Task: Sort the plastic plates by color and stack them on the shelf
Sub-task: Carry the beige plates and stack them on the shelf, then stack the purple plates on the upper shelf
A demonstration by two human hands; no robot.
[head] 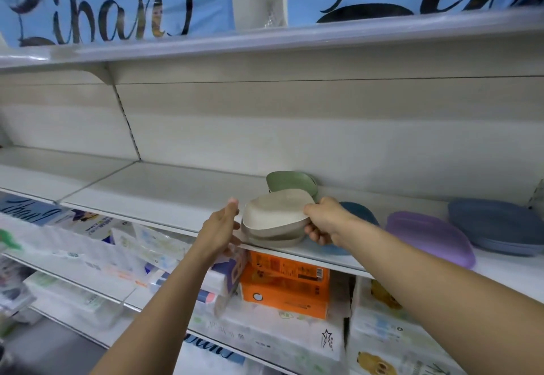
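Note:
A small stack of beige plates (275,217) lies upside down near the front edge of the white shelf (164,189). My right hand (323,221) pinches the right rim of the top beige plate, thumb on top. My left hand (219,227) is at the stack's left side with straight fingers, close to or touching it. Behind the stack sits a green plate (290,182). A dark blue plate (360,212) shows behind my right wrist. Further right lie a purple plate (426,235) and a stack of grey-blue plates (497,226).
The shelf stretches bare to the left of the plates. An upper shelf (265,42) holds blue packs with black lettering. Below, an orange box (287,283) and white tissue packs (259,336) fill the lower shelves.

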